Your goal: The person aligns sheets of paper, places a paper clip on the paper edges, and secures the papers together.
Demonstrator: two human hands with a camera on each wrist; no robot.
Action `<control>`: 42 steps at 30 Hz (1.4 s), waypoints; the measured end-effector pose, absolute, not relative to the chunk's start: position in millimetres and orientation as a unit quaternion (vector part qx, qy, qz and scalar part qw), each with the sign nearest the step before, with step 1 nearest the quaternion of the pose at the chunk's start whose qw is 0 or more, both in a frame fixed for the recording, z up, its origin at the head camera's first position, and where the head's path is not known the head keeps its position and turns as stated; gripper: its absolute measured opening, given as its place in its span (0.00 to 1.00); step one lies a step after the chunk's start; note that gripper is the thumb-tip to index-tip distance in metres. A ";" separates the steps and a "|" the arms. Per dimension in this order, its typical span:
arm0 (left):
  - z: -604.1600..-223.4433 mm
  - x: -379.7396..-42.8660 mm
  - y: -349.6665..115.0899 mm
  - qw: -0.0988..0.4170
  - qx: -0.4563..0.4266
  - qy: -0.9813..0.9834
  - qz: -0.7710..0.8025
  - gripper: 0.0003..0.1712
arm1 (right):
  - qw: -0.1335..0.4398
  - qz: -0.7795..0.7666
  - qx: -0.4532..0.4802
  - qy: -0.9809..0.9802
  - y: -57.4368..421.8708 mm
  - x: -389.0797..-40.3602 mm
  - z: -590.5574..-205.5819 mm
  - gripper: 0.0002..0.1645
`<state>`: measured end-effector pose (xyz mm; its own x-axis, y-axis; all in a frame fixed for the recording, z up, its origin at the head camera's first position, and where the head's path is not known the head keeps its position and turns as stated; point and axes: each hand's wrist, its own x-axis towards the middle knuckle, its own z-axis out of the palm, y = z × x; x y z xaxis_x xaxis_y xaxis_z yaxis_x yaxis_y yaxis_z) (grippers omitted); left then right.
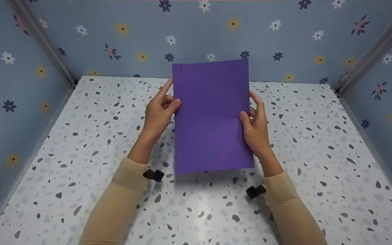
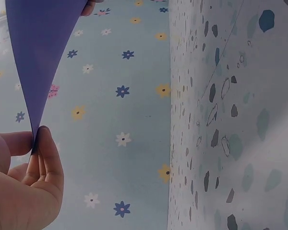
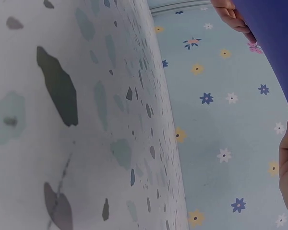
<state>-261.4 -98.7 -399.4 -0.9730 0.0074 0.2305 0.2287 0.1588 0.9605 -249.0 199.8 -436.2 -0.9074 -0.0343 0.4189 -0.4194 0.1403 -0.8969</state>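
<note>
A purple sheet of paper or card (image 1: 213, 115) is held up off the table between both hands, its broad face toward the head camera. A thin paper clip (image 1: 181, 67) sits at its top left corner. My left hand (image 1: 160, 112) pinches the left edge, thumb in front and other fingers behind; the left wrist view shows this pinch on the purple sheet (image 2: 43, 52) from the side. On the right edge, my right hand (image 1: 256, 127) grips lower down, thumb on the front face. The fingers behind the sheet are partly hidden.
The white speckled table (image 1: 80, 153) lies beneath the hands. Blue flowered panels (image 1: 196, 34) stand at the back and both sides, with metal posts (image 1: 42, 37) in the corners. A small black device (image 1: 154, 175) is strapped at each wrist.
</note>
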 end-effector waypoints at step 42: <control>-426.2 -255.5 -95.5 0.079 -0.087 -0.766 -0.632 0.40 | 0.162 0.626 0.134 -0.751 199.2 -249.5 -441.0 0.37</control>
<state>-255.5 -95.5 -426.2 -0.9722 0.0329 0.2317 0.2337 0.1849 0.9546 -249.5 199.2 -441.0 -0.9112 0.0010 0.4120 -0.4050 0.1812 -0.8962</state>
